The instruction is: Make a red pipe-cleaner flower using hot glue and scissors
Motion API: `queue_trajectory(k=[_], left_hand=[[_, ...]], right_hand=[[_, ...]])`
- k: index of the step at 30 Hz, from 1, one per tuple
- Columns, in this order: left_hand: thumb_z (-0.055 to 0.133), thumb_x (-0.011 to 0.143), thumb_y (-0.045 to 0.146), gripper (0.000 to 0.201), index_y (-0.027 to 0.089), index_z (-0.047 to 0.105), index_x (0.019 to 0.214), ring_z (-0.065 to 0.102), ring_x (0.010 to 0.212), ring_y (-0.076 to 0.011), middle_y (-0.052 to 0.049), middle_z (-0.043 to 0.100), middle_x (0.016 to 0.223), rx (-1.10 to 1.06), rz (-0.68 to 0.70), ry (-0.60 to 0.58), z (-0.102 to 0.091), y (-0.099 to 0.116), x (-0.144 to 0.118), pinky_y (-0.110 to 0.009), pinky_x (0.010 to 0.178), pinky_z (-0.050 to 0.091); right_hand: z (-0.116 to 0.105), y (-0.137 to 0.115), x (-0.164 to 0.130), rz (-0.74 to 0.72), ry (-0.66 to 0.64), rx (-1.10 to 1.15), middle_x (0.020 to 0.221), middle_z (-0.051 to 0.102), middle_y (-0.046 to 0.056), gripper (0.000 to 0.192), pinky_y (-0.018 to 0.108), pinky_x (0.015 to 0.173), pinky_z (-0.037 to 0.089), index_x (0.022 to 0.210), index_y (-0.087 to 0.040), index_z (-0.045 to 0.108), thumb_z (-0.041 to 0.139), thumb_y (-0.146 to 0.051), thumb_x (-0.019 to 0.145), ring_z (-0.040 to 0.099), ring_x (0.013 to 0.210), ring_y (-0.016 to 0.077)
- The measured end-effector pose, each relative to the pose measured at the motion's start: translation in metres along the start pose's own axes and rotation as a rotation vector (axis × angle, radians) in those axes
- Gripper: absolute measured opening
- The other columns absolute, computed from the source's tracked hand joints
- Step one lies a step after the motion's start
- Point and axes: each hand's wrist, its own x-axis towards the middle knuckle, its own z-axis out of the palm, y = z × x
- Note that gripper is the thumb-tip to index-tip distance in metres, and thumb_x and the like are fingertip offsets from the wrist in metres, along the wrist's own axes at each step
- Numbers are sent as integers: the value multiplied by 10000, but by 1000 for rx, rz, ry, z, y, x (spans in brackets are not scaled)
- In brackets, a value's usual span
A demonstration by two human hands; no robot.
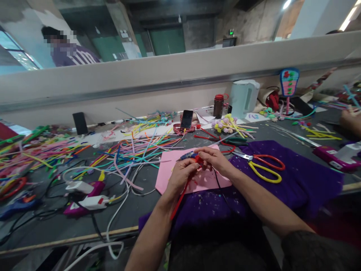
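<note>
Above a pink sheet (165,177), my left hand (183,173) pinches a red pipe cleaner (180,199) whose tail hangs down past the wrist. Close against it, my right hand (213,160) has its fingers closed on the red fuzzy bundle (199,159) at the upper end. A blue tool that looks like a glue gun (187,155) points left just behind the fingers. A black cord (221,186) runs down from under my right hand. Whether that hand also touches the tool is hidden. Scissors (248,157) with red and yellow handles lie opened on purple cloth (296,177).
Colourful pipe cleaners (135,150) spread across the left. Power strips (87,199) with cords lie front left. A phone (186,119), brown bottle (218,106) and pale kettle (244,98) stand along the back. Another person's hand (351,120) is at far right.
</note>
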Motion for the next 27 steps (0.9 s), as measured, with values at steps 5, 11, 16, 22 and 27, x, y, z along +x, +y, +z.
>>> queue_trajectory(k=[5, 11, 16, 22, 27], left_hand=[[515, 703, 473, 360, 123, 598, 680, 461, 393, -77, -25, 583, 551, 14, -106, -105, -3, 0, 1, -194, 396, 323], [450, 703, 576, 498, 110, 623, 736, 512, 388, -120, -55, 610, 548, 66, -180, -36, -5, 1, 3, -230, 399, 381], [557, 665, 491, 374, 129, 619, 730, 498, 430, -95, -8, 588, 553, 131, 18, 122, -3, 2, 3, -200, 410, 372], [652, 591, 372, 269, 153, 640, 747, 547, 498, -114, -18, 631, 605, 350, 148, 219, 4, -5, 1, -212, 483, 415], [579, 666, 328, 179, 195, 670, 745, 578, 589, -124, -14, 667, 684, 587, 249, 227, 6, -7, -1, -211, 551, 420]], right_hand=[[0, 0, 0, 32, -44, 102, 587, 551, -13, 271, 161, 365, 296, 849, -140, 615, 567, -372, 718, 455, 442, 61], [-3, -2, 0, 75, -8, 192, 571, 537, -16, 270, 157, 351, 249, 796, -133, 590, 577, -387, 707, 429, 420, 53], [-1, 3, 3, 73, 6, 157, 550, 512, -21, 244, 150, 338, 270, 793, -134, 576, 560, -367, 722, 413, 404, 52], [2, 9, 7, 72, 83, 5, 518, 511, -30, 195, 149, 326, 324, 754, -137, 569, 554, -326, 707, 447, 389, 61], [3, 12, 7, 68, 87, -72, 533, 533, -26, 209, 150, 331, 340, 764, -141, 569, 551, -342, 710, 498, 410, 75]])
